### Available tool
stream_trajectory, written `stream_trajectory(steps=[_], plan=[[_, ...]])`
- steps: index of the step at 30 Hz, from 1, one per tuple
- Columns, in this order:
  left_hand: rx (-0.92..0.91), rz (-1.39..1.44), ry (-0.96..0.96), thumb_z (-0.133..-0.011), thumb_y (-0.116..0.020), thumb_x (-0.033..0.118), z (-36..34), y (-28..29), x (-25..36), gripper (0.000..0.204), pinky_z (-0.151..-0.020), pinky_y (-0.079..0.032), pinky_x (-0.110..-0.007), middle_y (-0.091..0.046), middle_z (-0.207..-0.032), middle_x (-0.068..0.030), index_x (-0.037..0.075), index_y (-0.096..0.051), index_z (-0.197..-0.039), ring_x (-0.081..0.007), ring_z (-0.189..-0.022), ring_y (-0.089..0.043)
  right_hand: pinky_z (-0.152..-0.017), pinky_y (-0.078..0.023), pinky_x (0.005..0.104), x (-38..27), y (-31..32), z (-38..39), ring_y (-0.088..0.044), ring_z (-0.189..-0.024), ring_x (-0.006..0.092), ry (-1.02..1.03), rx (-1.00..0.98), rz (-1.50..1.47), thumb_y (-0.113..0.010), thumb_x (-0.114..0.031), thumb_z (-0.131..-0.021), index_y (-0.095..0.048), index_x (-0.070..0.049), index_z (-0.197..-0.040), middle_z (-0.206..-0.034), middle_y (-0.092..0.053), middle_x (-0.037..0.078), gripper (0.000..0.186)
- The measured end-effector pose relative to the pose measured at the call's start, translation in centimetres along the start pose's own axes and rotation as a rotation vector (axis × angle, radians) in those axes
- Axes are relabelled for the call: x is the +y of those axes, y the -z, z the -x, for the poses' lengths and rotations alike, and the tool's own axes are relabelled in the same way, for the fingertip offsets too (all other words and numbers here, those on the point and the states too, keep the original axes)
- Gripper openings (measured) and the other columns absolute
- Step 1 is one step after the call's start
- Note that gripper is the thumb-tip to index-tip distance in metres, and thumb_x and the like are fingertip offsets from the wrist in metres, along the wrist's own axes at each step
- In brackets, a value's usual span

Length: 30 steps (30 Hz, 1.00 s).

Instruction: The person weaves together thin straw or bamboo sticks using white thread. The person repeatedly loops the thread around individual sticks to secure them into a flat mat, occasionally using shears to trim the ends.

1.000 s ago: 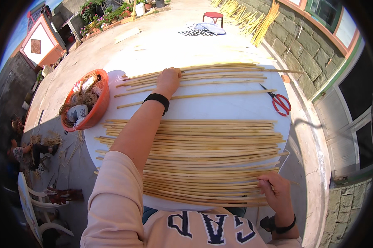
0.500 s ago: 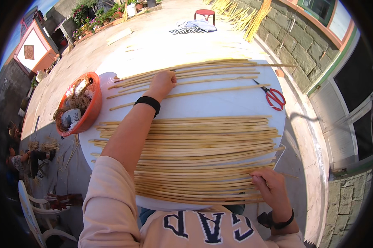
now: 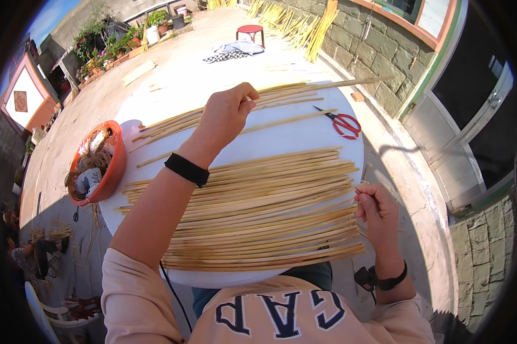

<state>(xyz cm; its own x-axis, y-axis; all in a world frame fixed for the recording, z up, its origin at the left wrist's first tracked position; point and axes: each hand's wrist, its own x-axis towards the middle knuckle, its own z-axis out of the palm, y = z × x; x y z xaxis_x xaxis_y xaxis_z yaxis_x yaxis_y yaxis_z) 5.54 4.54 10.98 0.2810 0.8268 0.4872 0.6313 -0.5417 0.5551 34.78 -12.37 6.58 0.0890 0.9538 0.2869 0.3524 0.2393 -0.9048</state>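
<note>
A round white table (image 3: 293, 135) carries two spreads of long pale bamboo strips. The near spread (image 3: 258, 212) is wide and thick, and the far bundle (image 3: 172, 123) is thinner. My left hand (image 3: 227, 112) reaches across to the far bundle, raised a little off the table, with its fingers pinched on one strip there. By the right-hand ends of the near spread is my right hand (image 3: 376, 209), fingers curled around a thin sliver. Each wrist wears a black band.
Red-handled scissors (image 3: 344, 123) lie on the table's far right. An orange basin (image 3: 98, 166) of scraps sits at the left edge. Beyond are a red stool (image 3: 251, 31), a cloth (image 3: 232, 50) and bamboo bundles (image 3: 313, 23) against a stone wall. A white chair (image 3: 46, 312) stands lower left.
My left hand has lifted off the far bundle and closed on a strip. My right hand has moved up from the near edge to the strips' right ends.
</note>
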Motion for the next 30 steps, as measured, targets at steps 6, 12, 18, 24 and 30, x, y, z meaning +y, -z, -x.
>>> stream_trajectory(steps=[6, 12, 18, 24, 30], plan=[[-0.276, 0.384, 0.172, -0.088, -0.057, 0.010, 3.2, 0.3, 6.1, 0.015, -0.057, -0.043, -0.021, -0.062, -0.074, -0.0030, -0.003, -0.059, -0.097, -0.0066, -0.067, -0.054, -0.058, -0.042, 0.0183, -1.9, 0.9, -3.3, -0.054, -0.070, 0.0061, 0.261, 0.143, -0.049, -0.056, -0.005, -0.090, -0.063, -0.001, -0.095, -0.085, -0.052, 0.001, 0.009], [-0.400, 0.712, 0.248, -0.090, -0.055, 0.011, 4.3, 1.2, 7.4, 0.015, -0.054, -0.039, -0.017, -0.062, -0.076, -0.0022, 0.000, -0.060, -0.098, -0.0032, -0.061, -0.047, -0.058, -0.040, 0.0182, -4.8, -0.1, -4.8, -0.051, -0.070, 0.0056, 0.439, 0.071, 0.064, -0.061, -0.005, -0.087, -0.064, -0.002, -0.095, -0.083, -0.051, -0.001, 0.009], [-0.367, 0.672, 0.170, -0.092, -0.052, 0.012, 4.5, 2.1, 7.3, 0.015, -0.056, -0.039, -0.017, -0.062, -0.075, -0.0027, 0.000, -0.059, -0.098, -0.0034, -0.061, -0.046, -0.057, -0.040, 0.0179, -4.0, 5.6, -10.9, -0.048, -0.066, 0.0050, 0.448, 0.240, -0.231, -0.061, -0.008, -0.089, -0.064, -0.001, -0.097, -0.080, -0.057, -0.001, 0.011], [-0.331, 0.682, 0.205, -0.093, -0.050, 0.013, 4.0, 2.8, 6.6, 0.016, -0.053, -0.035, -0.018, -0.060, -0.072, -0.0026, 0.000, -0.059, -0.097, -0.0034, -0.059, -0.042, -0.060, -0.043, 0.0188, -4.1, 15.7, -17.4, -0.054, -0.070, 0.0064, 0.333, 0.948, -0.329, -0.061, -0.011, -0.090, -0.063, -0.002, -0.098, -0.080, -0.060, 0.002, 0.013], [-0.258, 0.744, 0.279, -0.092, -0.052, 0.015, 3.3, 2.8, 6.6, 0.016, -0.050, -0.032, -0.017, -0.059, -0.070, -0.0028, 0.002, -0.059, -0.096, -0.0029, -0.055, -0.039, -0.068, -0.049, 0.0214, -11.0, 16.2, -18.2, -0.059, -0.073, 0.0089, 0.772, 0.745, -0.352, -0.064, -0.011, -0.088, -0.063, -0.002, -0.098, -0.084, -0.062, 0.004, 0.014]])
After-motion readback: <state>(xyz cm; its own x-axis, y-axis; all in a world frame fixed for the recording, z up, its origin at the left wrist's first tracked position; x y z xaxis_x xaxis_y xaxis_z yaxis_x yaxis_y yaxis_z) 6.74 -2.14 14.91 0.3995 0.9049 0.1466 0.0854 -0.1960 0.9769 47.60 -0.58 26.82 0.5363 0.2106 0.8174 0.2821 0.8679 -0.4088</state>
